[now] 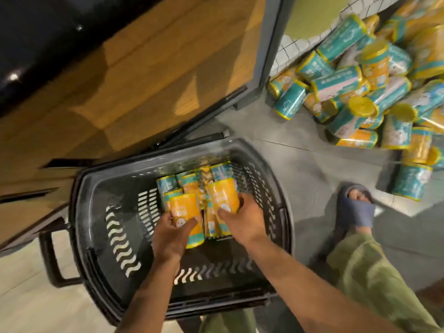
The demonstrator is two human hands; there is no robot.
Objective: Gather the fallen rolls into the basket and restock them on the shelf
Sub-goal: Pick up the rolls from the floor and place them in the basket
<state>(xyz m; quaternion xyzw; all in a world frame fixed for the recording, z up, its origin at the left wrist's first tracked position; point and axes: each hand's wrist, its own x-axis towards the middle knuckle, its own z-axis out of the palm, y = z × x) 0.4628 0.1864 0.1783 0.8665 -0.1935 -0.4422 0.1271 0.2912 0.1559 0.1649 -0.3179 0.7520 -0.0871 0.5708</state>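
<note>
Yellow film-wrapped rolls, lower centre | our left hand (171, 233) wraps one roll (186, 216), right hand (242, 218) another (222, 194), over basket (96, 188) | probably light, slippery; grip mid-barrel

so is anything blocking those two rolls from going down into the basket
Nothing visible does. The left hand and right hand each hold an orange roll over the open basket; beneath them lie only the rolls already inside, with bare floor space beside them.
</note>
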